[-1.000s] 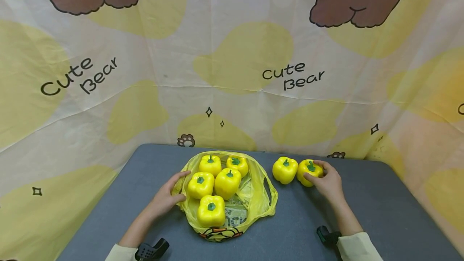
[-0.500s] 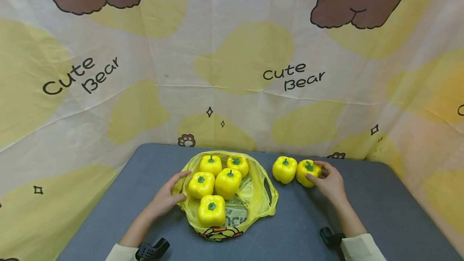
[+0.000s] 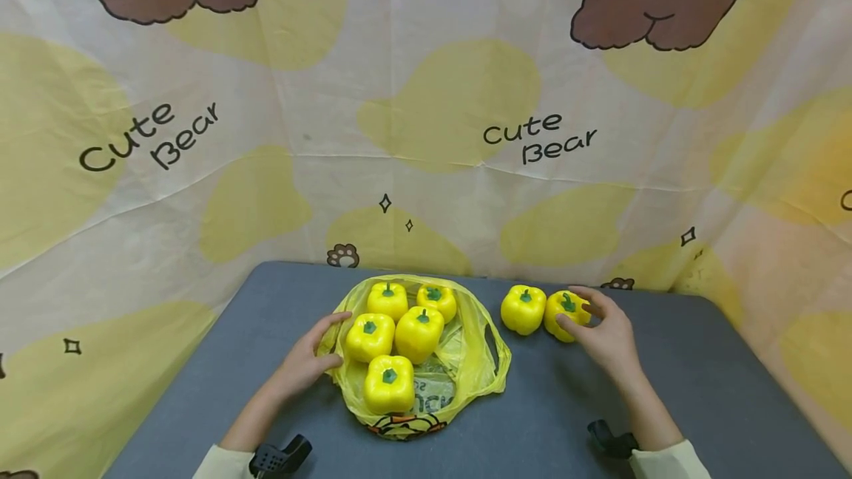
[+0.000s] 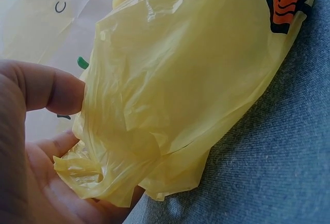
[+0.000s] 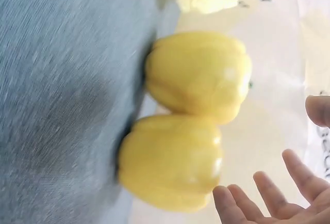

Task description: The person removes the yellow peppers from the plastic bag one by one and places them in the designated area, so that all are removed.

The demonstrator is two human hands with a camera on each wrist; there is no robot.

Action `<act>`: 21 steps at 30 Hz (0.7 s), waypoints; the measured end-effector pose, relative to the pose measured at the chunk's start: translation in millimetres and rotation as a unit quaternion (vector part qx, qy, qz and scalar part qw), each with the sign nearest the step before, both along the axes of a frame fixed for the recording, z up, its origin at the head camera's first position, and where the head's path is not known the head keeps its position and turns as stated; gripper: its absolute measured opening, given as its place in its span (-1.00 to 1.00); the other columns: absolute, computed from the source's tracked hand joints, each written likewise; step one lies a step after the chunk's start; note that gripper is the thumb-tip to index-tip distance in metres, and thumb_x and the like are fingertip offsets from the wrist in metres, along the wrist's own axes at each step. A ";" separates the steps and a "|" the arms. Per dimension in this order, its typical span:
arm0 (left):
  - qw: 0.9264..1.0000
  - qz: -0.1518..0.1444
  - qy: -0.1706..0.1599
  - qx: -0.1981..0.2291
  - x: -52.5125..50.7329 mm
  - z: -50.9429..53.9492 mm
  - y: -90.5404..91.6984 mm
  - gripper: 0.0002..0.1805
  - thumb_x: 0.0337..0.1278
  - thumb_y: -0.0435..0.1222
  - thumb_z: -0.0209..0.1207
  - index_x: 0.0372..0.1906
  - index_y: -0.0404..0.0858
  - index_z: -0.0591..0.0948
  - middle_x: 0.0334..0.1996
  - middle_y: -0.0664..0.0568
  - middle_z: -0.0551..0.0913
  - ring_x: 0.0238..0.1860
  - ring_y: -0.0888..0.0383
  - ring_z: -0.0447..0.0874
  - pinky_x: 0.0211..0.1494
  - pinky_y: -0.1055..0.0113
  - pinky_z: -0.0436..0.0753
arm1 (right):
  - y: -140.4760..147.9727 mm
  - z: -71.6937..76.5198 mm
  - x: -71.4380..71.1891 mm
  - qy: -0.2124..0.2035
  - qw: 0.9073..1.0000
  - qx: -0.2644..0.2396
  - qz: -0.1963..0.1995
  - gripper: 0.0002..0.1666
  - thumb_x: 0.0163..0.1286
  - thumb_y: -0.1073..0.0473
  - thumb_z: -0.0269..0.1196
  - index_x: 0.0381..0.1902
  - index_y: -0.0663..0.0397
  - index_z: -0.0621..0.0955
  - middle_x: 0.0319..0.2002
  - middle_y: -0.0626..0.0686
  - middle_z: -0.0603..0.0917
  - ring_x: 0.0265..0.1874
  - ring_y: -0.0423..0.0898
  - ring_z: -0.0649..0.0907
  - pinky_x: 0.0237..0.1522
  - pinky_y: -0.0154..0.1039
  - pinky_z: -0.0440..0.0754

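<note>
A yellow plastic bag lies open on the table with several yellow bell peppers inside, green stems up. My left hand holds the bag's left side. In the left wrist view the thumb touches the bag's edge, and loose plastic hangs over the fingers. Two more bell peppers stand side by side right of the bag. Over the right-hand bell pepper hovers my right hand, thumb and fingers spread. The right wrist view shows those fingers loosely extended, with nothing held.
A grey-blue table carries everything. Behind it hangs a cloth backdrop with bears and lettering, meeting the table's back edge. Each wrist wears a black device.
My right hand has loosened from the right-hand bell pepper and drawn slightly back and up. That pepper has shifted slightly left against its neighbour. The left hand and bag have stayed put.
</note>
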State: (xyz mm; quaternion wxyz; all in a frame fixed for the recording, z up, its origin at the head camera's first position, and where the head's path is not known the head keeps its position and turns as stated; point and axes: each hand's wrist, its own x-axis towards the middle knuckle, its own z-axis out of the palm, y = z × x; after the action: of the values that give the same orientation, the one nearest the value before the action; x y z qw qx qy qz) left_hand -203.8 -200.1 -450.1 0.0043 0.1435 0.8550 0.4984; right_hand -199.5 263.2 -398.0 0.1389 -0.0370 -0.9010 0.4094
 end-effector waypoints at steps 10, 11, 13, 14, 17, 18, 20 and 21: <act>1.000 -0.003 0.005 0.001 -0.7 0.3 0.6 -0.25 -0.14 -0.39 0.18 0.34 -0.17 0.37 0.40 -0.27 0.28 0.40 -0.24 0.16 0.30 -0.25 0.21 | -35.2 -0.8 12.3 0.078 0.993 -0.051 0.067 -0.51 0.15 0.22 0.39 0.06 0.20 0.59 0.06 0.18 0.64 -0.06 0.19 0.68 -0.06 -0.01 0.65; 1.000 -0.003 0.005 0.002 -0.8 0.3 0.8 -0.25 -0.14 -0.39 0.18 0.34 -0.17 0.37 0.40 -0.26 0.28 0.40 -0.24 0.16 0.30 -0.25 0.21 | -39.8 -1.3 13.5 0.080 0.992 -0.057 0.075 -0.52 0.15 0.22 0.39 0.05 0.20 0.60 0.05 0.17 0.65 -0.08 0.17 0.69 -0.07 -0.08 0.66; 1.000 -0.004 0.003 0.004 -0.8 0.5 1.2 -0.25 -0.15 -0.38 0.18 0.34 -0.16 0.37 0.39 -0.26 0.29 0.39 -0.23 0.16 0.30 -0.24 0.21 | -49.4 -2.0 16.2 0.080 0.990 -0.074 0.093 -0.53 0.15 0.22 0.39 0.04 0.20 0.61 0.04 0.15 0.65 -0.08 0.16 0.69 -0.13 -0.21 0.67; 1.000 -0.004 0.003 0.004 -0.8 0.6 1.5 -0.25 -0.15 -0.38 0.18 0.34 -0.16 0.37 0.39 -0.25 0.29 0.39 -0.23 0.16 0.30 -0.25 0.21 | -54.3 -2.4 17.6 0.079 0.988 -0.085 0.104 -0.54 0.15 0.22 0.39 0.04 0.18 0.61 0.04 0.15 0.66 -0.08 0.17 0.69 -0.15 -0.26 0.66; 1.000 -0.002 0.004 0.006 -0.2 0.7 2.0 -0.25 -0.16 -0.38 0.18 0.33 -0.15 0.38 0.38 -0.22 0.32 0.40 -0.22 0.16 0.31 -0.25 0.19 | -69.3 -3.9 21.7 0.071 0.980 -0.120 0.141 -0.54 0.16 0.22 0.39 0.05 0.13 0.61 0.04 0.15 0.66 -0.08 0.18 0.68 -0.21 -0.33 0.65; 1.000 -0.002 0.003 0.007 0.1 0.8 2.2 -0.25 -0.16 -0.38 0.18 0.33 -0.14 0.39 0.38 -0.22 0.32 0.40 -0.22 0.16 0.31 -0.25 0.19 | -74.4 -4.2 23.2 0.068 0.977 -0.131 0.155 -0.54 0.16 0.23 0.39 0.05 0.12 0.61 0.05 0.16 0.65 -0.08 0.19 0.68 -0.21 -0.30 0.67; 1.000 0.000 0.003 0.007 1.1 1.0 2.4 -0.25 -0.16 -0.38 0.19 0.33 -0.14 0.39 0.38 -0.21 0.33 0.41 -0.22 0.15 0.31 -0.24 0.19 | -84.4 -5.1 25.9 0.061 0.971 -0.146 0.181 -0.55 0.16 0.23 0.39 0.05 0.09 0.62 0.06 0.17 0.65 -0.08 0.21 0.67 -0.21 -0.25 0.68; 1.000 0.001 0.002 0.006 1.6 1.1 2.4 -0.25 -0.16 -0.38 0.19 0.33 -0.13 0.40 0.38 -0.21 0.34 0.41 -0.22 0.15 0.31 -0.24 0.20 | -89.3 -5.5 27.1 0.058 0.968 -0.150 0.192 -0.54 0.16 0.23 0.38 0.06 0.10 0.61 0.07 0.17 0.64 -0.08 0.20 0.67 -0.21 -0.23 0.68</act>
State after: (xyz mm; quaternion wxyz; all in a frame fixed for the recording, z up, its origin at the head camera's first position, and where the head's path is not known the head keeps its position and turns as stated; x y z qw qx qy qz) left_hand -202.2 -197.8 -449.1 0.0012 0.1442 0.8518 0.5036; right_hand -172.4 173.9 -403.5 0.1025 0.1401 -0.8099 0.5604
